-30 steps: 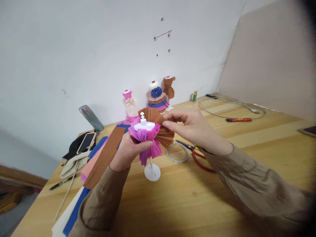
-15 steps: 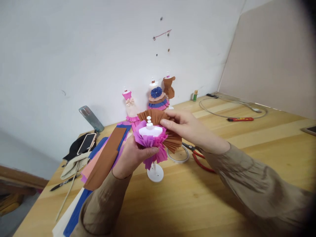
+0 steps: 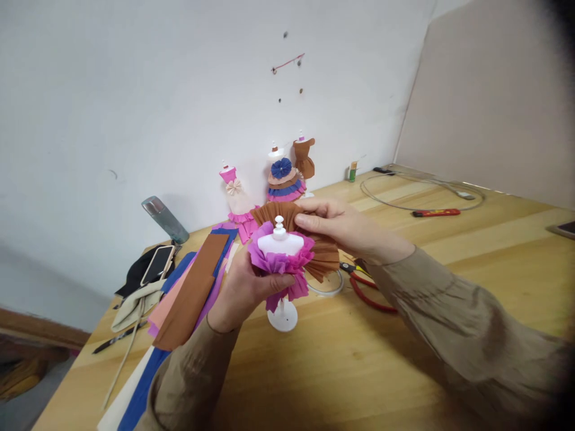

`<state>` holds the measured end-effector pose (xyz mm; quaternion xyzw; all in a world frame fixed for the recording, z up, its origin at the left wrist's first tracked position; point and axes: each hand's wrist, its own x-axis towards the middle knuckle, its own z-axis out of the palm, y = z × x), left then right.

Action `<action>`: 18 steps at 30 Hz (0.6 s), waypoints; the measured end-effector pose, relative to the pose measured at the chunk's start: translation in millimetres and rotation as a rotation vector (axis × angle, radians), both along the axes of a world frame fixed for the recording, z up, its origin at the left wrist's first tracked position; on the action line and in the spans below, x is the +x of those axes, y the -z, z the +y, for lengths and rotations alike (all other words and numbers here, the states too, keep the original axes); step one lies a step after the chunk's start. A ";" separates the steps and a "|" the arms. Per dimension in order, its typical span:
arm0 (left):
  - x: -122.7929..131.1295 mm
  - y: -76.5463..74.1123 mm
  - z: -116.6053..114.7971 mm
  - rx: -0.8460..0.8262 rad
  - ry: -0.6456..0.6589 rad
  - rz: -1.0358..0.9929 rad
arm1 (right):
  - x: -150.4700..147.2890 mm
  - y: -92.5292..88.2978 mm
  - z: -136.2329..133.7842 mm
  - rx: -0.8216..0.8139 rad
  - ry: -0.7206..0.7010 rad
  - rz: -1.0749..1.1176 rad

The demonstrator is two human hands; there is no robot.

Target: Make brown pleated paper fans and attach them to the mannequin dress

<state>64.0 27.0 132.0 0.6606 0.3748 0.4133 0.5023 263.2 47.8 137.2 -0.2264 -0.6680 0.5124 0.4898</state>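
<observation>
A small white mannequin (image 3: 279, 241) on a round white stand (image 3: 282, 317) wears a ruffled magenta crepe-paper skirt (image 3: 282, 269). My left hand (image 3: 242, 287) is wrapped round its waist from the left, fingers closed on the magenta paper. A pleated brown paper fan (image 3: 321, 251) sits behind and to the right of the mannequin. My right hand (image 3: 341, 227) pinches that fan at its top edge, close to the mannequin's shoulder.
Long strips of brown, pink, blue and white crepe paper (image 3: 188, 293) lie at the left. Three dressed mannequins (image 3: 281, 179) stand by the wall. Red-handled pliers (image 3: 368, 287), a tape ring (image 3: 326, 287), a phone (image 3: 157, 263), a bottle (image 3: 164, 218) and a wire loop (image 3: 422, 191) lie about.
Both hands and the mannequin have shifted a little to the right and lower in view. The brown fan now lies closer round the mannequin's back.
</observation>
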 end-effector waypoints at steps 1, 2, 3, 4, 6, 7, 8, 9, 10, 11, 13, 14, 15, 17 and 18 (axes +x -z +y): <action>0.1 -0.1 -0.5 0.008 -0.011 0.006 | 0.9 -0.3 -0.1 0.001 -0.006 -0.001; -0.1 0.1 -0.7 0.017 -0.022 0.013 | 1.7 -1.0 -0.5 0.008 0.001 -0.002; -0.5 0.4 -0.5 0.024 -0.031 0.020 | 2.4 -2.3 -1.1 0.019 0.024 -0.004; -1.1 0.8 0.2 0.030 -0.040 0.024 | 3.3 -3.8 -2.0 0.034 0.058 -0.011; -2.7 2.3 2.5 0.045 -0.054 0.018 | 5.3 -7.6 -3.8 0.063 0.142 -0.045; -3.7 3.1 4.1 0.057 -0.062 0.012 | 6.6 -9.3 -4.6 0.070 0.185 -0.076; -4.7 4.0 5.7 0.069 -0.071 0.008 | 7.8 -10.7 -5.0 0.070 0.220 -0.114; -5.6 4.8 7.2 0.077 -0.077 0.006 | 9.0 -11.6 -5.1 0.063 0.236 -0.155; -6.4 5.4 8.6 0.083 -0.083 0.007 | 10.0 -12.1 -4.9 0.051 0.231 -0.193; -6.9 6.0 9.7 0.085 -0.085 0.012 | 10.5 -12.1 -4.5 0.035 0.206 -0.220; -7.3 6.8 11.3 0.083 -0.079 0.017 | 9.9 -11.3 -3.3 -0.003 0.139 -0.227; -7.1 7.0 11.8 0.081 -0.074 0.017 | 8.7 -10.8 -2.9 -0.025 0.126 -0.210; -6.8 7.2 12.1 0.080 -0.066 0.012 | 7.0 -10.4 -2.7 -0.048 0.136 -0.189; -6.1 7.5 12.3 0.075 -0.045 -0.003 | 2.2 -10.2 -3.3 -0.070 0.213 -0.144; -5.8 7.6 12.3 0.071 -0.035 -0.010 | -0.5 -10.5 -4.1 -0.066 0.261 -0.122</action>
